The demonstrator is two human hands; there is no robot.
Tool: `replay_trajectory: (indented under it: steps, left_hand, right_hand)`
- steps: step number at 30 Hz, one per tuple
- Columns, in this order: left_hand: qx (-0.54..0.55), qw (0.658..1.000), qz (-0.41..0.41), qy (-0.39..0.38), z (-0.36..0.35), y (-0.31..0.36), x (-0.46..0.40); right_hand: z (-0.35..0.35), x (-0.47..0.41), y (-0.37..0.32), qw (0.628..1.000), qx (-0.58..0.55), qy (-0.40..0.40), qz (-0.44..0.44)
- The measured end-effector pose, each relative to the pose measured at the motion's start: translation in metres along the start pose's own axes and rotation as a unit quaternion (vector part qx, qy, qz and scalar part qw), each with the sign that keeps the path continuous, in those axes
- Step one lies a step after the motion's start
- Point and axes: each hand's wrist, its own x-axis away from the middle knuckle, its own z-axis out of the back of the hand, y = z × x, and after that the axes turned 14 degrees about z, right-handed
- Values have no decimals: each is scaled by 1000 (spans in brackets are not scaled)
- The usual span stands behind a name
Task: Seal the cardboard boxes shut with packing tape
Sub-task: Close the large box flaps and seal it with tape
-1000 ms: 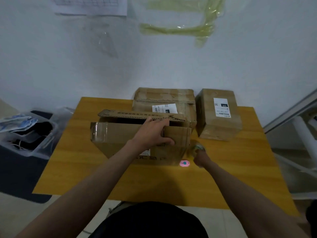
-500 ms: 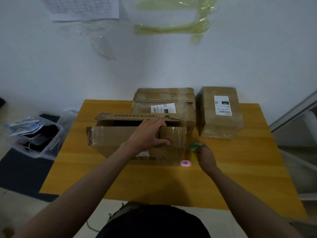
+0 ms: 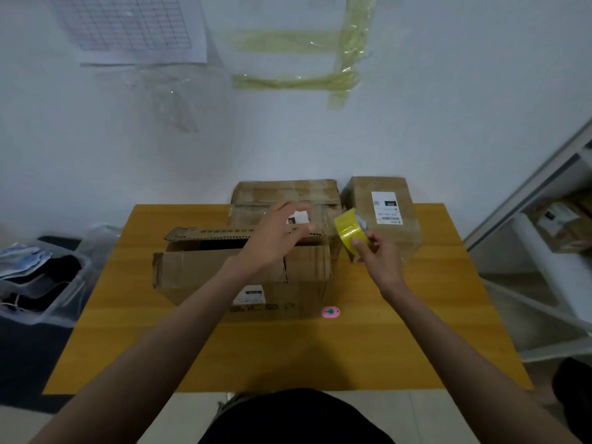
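A cardboard box stands in the middle of the yellow table, its near flap folded over the top and its far flap raised, with a dark gap between them. My left hand hovers above the box's right part with fingers spread and relaxed, holding nothing. My right hand grips a roll of yellowish packing tape in the air just right of the box, at flap height. Two more cardboard boxes stand behind: a wide one and one with a white label.
A small pink object lies on the table by the box's front right corner. A clear plastic bin with clutter sits on the floor at the left. White shelving stands to the right. Tape strips hang on the wall.
My left hand has lifted off the box's near flap and opened above it. My right hand has raised the tape roll from the table up beside the box.
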Motion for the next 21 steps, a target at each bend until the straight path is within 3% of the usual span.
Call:
replay_trajectory:
  steps: [7,12,16,19,21]
  left_hand:
    - [130,986,87,-52,28,36,-17]
    - [233,965,117,-19,38,32,-21]
    - [208,974,85,-5,43,39,-19]
    - [192,979,63,-5,41,48,-17]
    - [187,981,56,6,39,53,-17]
  right_hand:
    - [-10,1,-42,994,-23,-19,104]
    - [-15,5,-57,988,-40,-39,144]
    - [-14,10,-64,987,-9,-66,148]
    - [-15,13,-72,982,87,-76,147]
    - [-17,19,-79,980,68,-95,163]
